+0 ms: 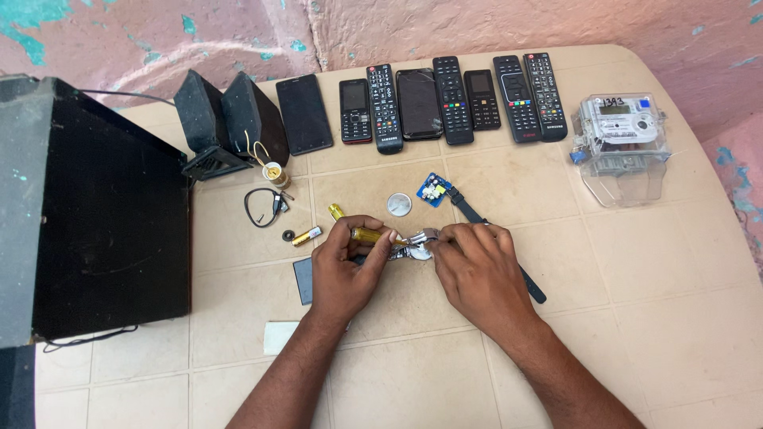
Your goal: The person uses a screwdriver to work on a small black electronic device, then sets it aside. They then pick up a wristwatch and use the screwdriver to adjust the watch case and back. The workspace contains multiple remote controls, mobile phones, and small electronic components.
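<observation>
**Two hands closed on a metal wristwatch at mid-bench**

Nearest the person, a white card (280, 337) lay on the bench (652, 318) beside the left forearm, and a small grey rectangle (303, 280) sat just left of the left wrist.

The left hand (343, 266) was curled shut around one end of a silvery metal wristwatch (412, 249), thumb and fingers pinching it together with a gold-coloured battery (366, 234) that poked out at the fingertips. The right hand (470, 266) met it from the other side, fingers pressed down on the watch's round case, so both hands were together and clamped on the same piece. The watch sat between them, low over the bench; whether it touched the surface could not be told.

Just left of the left hand lay a second gold battery (307, 236) and a small dark ring (288, 235). A black strap (499, 238) ran under the right hand. Just beyond the hands sat a round silver disc (399, 204) and a small blue circuit board (433, 190), with a coiled black cable (262, 207) further left.

Well beyond, a row of remotes and phones (454, 99) lined the far edge, a clear-cased electricity meter (621, 143) stood far right, two small black speakers (230, 119) far left, and a large black box (103, 214) filled the left side.
</observation>
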